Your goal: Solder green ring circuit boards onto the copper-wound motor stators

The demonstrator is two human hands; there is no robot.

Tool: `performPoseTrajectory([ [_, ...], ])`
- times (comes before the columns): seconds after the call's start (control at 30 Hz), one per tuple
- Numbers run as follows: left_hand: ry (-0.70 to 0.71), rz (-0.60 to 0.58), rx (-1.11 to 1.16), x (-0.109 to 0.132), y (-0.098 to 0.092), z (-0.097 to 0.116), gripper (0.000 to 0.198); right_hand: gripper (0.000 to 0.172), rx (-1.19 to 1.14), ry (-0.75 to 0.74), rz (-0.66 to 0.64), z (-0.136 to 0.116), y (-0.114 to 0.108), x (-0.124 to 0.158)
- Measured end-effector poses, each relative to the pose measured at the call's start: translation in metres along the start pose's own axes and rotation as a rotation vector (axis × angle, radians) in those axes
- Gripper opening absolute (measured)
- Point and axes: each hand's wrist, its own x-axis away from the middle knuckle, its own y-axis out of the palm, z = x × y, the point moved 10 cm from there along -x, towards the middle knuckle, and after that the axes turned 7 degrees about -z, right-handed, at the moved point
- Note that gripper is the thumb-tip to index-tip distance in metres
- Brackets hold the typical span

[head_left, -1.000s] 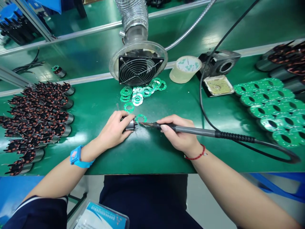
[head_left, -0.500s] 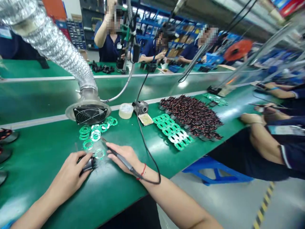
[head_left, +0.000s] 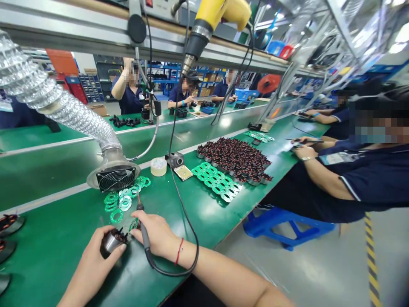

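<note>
My left hand [head_left: 96,256] is closed around a small metal motor stator [head_left: 111,241] with copper windings, held just above the green bench mat [head_left: 57,247]. My right hand [head_left: 156,234] grips a soldering iron [head_left: 142,228], its tip pointing up and away from the stator. The fingers of that hand also touch a green ring board [head_left: 134,224] beside the stator. The iron's black cable [head_left: 179,200] loops round my right wrist and runs up over the bench.
A fume-extractor fan [head_left: 115,178] on a ribbed hose stands behind loose green ring boards [head_left: 123,200]. Tape roll [head_left: 158,166], iron stand [head_left: 175,160], rows of boards [head_left: 217,179] and wound stators [head_left: 236,160] lie to the right. A seated person's arm [head_left: 322,175] rests further right. A yellow tool [head_left: 211,21] hangs overhead.
The camera has swung up and right from the bench to the room. The iron's tip has lifted off the stator and now points upward. My left hand has tilted the stator up.
</note>
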Motion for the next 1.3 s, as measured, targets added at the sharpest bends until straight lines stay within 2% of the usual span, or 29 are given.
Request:
performPoseTrajectory([
  [0.1, -0.025, -0.006, 0.249, 0.003, 0.006, -0.002, 0.053, 0.036, -0.396, -0.004, 0.180, 0.003, -0.004, 0.000],
  [0.17, -0.011, -0.036, 0.335, 0.002, 0.011, -0.001, 0.053, 0.032, -0.671, -0.030, 0.261, 0.005, -0.004, 0.000],
  [0.23, 0.036, -0.083, 0.267, -0.001, 0.016, 0.003, 0.053, 0.028, -0.861, -0.052, 0.260, 0.005, 0.003, -0.002],
  [0.3, 0.116, -0.107, 0.083, -0.003, 0.019, 0.012, 0.049, 0.029, -0.936, -0.069, 0.203, 0.003, 0.012, -0.005],
  [0.4, 0.207, -0.125, -0.137, -0.002, 0.023, 0.024, 0.039, 0.033, -0.841, -0.128, 0.117, -0.006, 0.018, -0.004],
  [0.53, 0.196, -0.242, -0.076, 0.003, 0.024, 0.024, 0.045, 0.045, -0.422, -0.175, 0.141, -0.020, 0.010, 0.014],
  [0.6, 0.205, -0.309, 0.046, 0.006, 0.021, 0.027, 0.048, 0.048, -0.259, -0.139, 0.159, -0.024, 0.007, 0.023],
  [0.67, 0.201, -0.335, 0.150, 0.007, 0.017, 0.032, 0.042, 0.048, -0.151, -0.072, 0.112, -0.026, 0.011, 0.028],
  [0.8, 0.167, -0.261, 0.158, 0.003, 0.011, 0.038, 0.033, 0.042, -0.004, 0.081, -0.071, -0.025, 0.021, 0.030],
  [0.93, 0.196, -0.248, 0.138, 0.002, 0.012, 0.039, 0.028, 0.040, 0.030, 0.144, -0.160, -0.023, 0.015, 0.031],
  [1.1, 0.127, -0.222, 0.097, -0.004, 0.008, 0.022, 0.031, 0.051, -0.063, 0.174, -0.174, -0.012, 0.005, 0.031],
  [1.2, 0.133, -0.248, 0.126, -0.002, 0.013, 0.029, 0.037, 0.054, -0.165, 0.207, -0.174, 0.000, 0.005, 0.033],
  [1.3, 0.184, -0.215, 0.183, -0.004, 0.017, 0.040, 0.030, 0.056, -0.230, 0.201, -0.149, 0.014, 0.006, 0.032],
])
